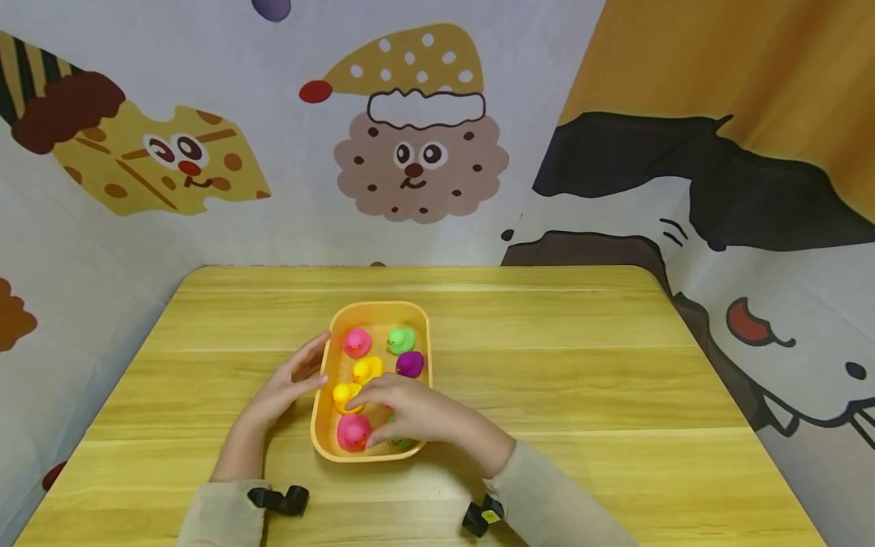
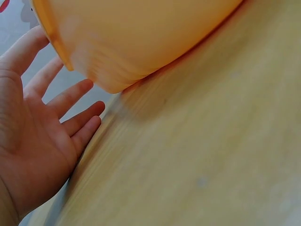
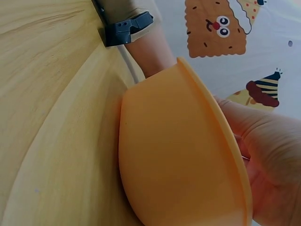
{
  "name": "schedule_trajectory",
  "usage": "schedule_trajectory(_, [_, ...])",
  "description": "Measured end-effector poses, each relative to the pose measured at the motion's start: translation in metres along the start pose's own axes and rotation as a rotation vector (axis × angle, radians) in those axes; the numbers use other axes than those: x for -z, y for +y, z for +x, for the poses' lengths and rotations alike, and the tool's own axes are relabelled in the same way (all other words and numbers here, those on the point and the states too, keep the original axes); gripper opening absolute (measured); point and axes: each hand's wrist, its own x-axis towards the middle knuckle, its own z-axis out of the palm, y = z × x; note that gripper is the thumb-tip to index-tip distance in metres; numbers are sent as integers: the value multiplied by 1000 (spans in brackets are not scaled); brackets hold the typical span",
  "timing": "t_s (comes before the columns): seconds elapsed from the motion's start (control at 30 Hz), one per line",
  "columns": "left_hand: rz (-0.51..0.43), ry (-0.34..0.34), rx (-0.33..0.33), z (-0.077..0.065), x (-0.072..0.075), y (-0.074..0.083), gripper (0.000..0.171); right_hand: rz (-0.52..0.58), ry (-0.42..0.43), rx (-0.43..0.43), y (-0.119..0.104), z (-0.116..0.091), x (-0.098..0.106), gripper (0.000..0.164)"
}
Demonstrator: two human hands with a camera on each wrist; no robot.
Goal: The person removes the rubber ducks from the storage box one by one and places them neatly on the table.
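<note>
An orange plastic tray holds several small rubber ducks. My left hand rests with spread fingers against its left side; in the left wrist view the fingertips touch or nearly touch the tray wall. Over the near part of the tray, my right hand reaches in, thumb and fingers apart. Its thumb is beside a pink duck, and its fingertips are by a yellow duck. A green duck shows partly beneath this hand. The tray wall hides its fingertips in the right wrist view.
At the tray's far end are another pink duck and a green duck. A second yellow duck and a purple duck lie mid-tray. The wooden table meets a cartoon-printed cloth behind it.
</note>
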Motion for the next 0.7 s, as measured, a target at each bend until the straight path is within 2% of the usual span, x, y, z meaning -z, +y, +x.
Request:
schedule_trajectory(0.43, [-18, -12, -5, -1, 0, -1, 67, -82, -81, -29, 3, 12, -5, 39])
schedule_trajectory(0.7, [-16, -5, 22, -1, 0, 0, 67, -133, -110, -68, 3, 17, -10, 32])
